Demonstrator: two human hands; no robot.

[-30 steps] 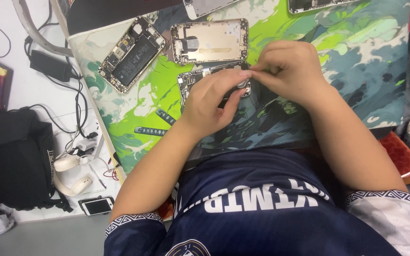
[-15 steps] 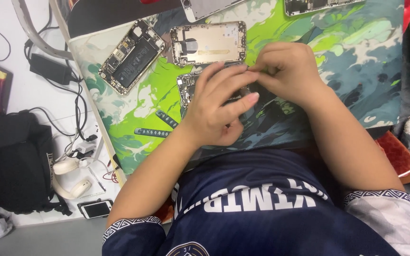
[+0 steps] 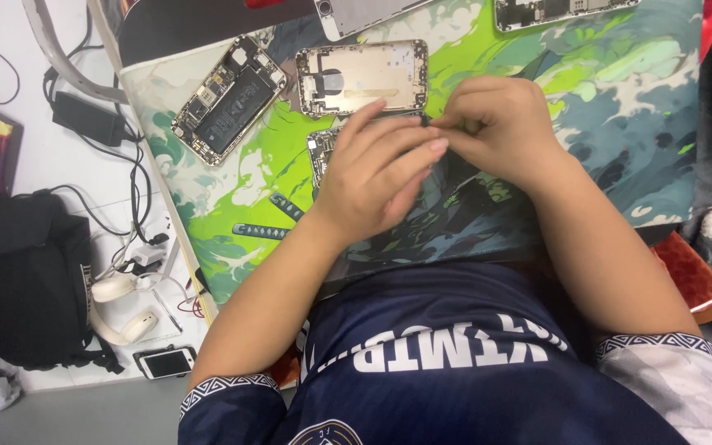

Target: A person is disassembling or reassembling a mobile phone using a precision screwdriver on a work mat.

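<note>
Pinching a small dark part (image 3: 424, 121), the right hand (image 3: 500, 132) met the left hand (image 3: 377, 177), fingers spread, over an opened phone (image 3: 321, 150).

phone shell (image 3: 362, 76): matt gold metal | mat (image 3: 620, 107): smooth printed rubber

1 head camera looks steeply down (close) over the mat (image 3: 620, 124).

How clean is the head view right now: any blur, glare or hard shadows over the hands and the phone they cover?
Head view: light is even and soft, with no glare on the green and blue patterned work mat. The left hand shows slight motion blur at the fingers; the right hand is sharper. The opened phone chassis under the hands is mostly hidden.
</note>
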